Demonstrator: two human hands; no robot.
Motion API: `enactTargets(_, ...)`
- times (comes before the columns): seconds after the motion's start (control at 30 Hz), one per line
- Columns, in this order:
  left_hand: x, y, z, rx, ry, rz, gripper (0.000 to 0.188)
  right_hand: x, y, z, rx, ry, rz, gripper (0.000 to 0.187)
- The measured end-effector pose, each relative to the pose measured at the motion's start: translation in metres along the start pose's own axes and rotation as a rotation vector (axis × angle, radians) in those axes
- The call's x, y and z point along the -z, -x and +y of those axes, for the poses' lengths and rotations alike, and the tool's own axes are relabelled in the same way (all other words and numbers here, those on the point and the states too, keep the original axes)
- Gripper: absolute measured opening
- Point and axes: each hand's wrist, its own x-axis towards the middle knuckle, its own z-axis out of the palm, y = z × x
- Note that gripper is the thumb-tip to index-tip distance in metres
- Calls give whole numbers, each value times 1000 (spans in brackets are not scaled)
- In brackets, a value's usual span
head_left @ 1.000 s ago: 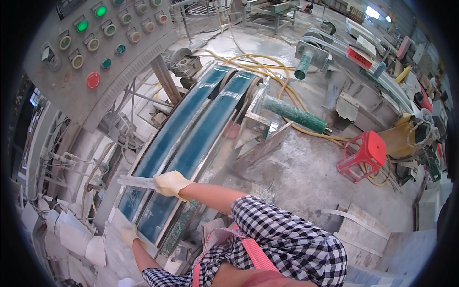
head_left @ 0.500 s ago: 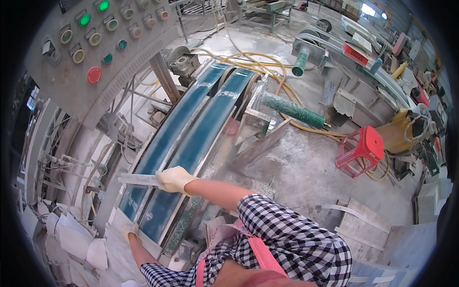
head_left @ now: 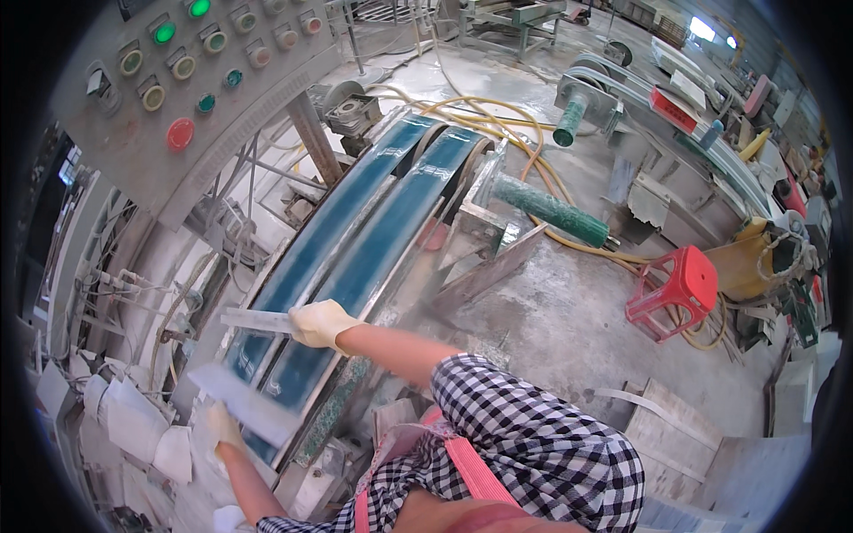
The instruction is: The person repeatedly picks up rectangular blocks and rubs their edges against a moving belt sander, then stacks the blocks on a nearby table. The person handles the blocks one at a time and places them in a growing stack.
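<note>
My right hand (head_left: 322, 325), in a cream glove, is closed round the end of a narrow pale strip of stone or tile (head_left: 258, 321). That strip lies crosswise over the two blue belts (head_left: 369, 253) of a wet conveyor. Lower left, my gloved left hand (head_left: 222, 426) grips a wider pale slab piece (head_left: 242, 404), smeared by motion and tilted over the near end of the belts. Its fingers are partly hidden behind the slab.
A grey control panel (head_left: 222, 115) with buttons and a red stop knob overhangs the upper left. Broken white pieces (head_left: 133, 426) are heaped at lower left. Green rollers (head_left: 551, 211), yellow hoses (head_left: 533, 133) and a red stool (head_left: 680, 284) are to the right.
My left hand has moved slightly left, and the slab piece at it has come up and turned above the belts. My right hand has barely moved with its strip.
</note>
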Motion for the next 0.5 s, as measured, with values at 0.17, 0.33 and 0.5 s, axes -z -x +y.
enactTargets(0.17,-22,-45,165,542,1634,23,30,2,-2,11,61,20,-15,44)
enactTargets(0.33,-17,-73,214,400,1737,-122,28,9,0,16,129,40,-52,62)
enactTargets(0.5,18,-100,181,27,295,104,52,7,3,9,85,77,-12,49)
